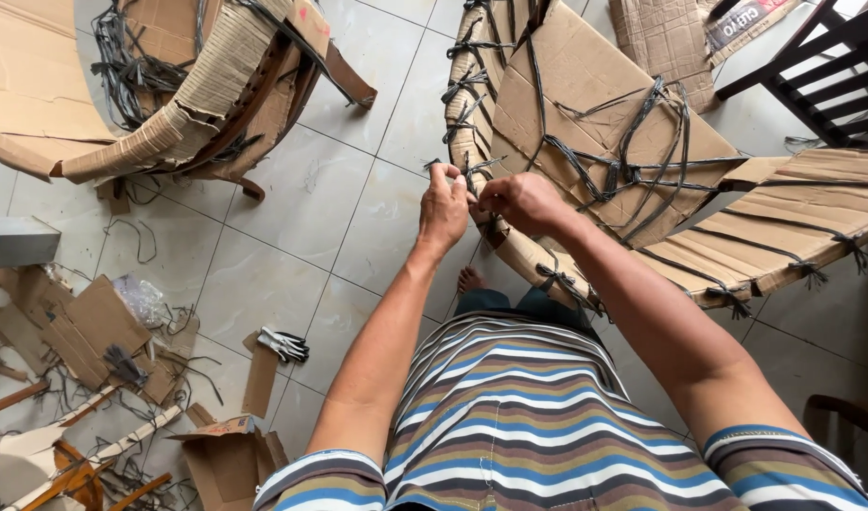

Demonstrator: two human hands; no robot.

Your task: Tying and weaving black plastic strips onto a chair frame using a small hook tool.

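Hands meet at frame centre: left hand [443,208] and right hand [521,202] both pinch black strap [464,170] on cardboard-wrapped chair [585,104]. Most straps look knotted; this knot unfinished.

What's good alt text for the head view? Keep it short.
Seen from above, a person's left hand and right hand pinch a dark strap on the edge of a cardboard-wrapped piece of furniture. Cardboard scraps and a pair of gloves litter the tiled floor to the left.
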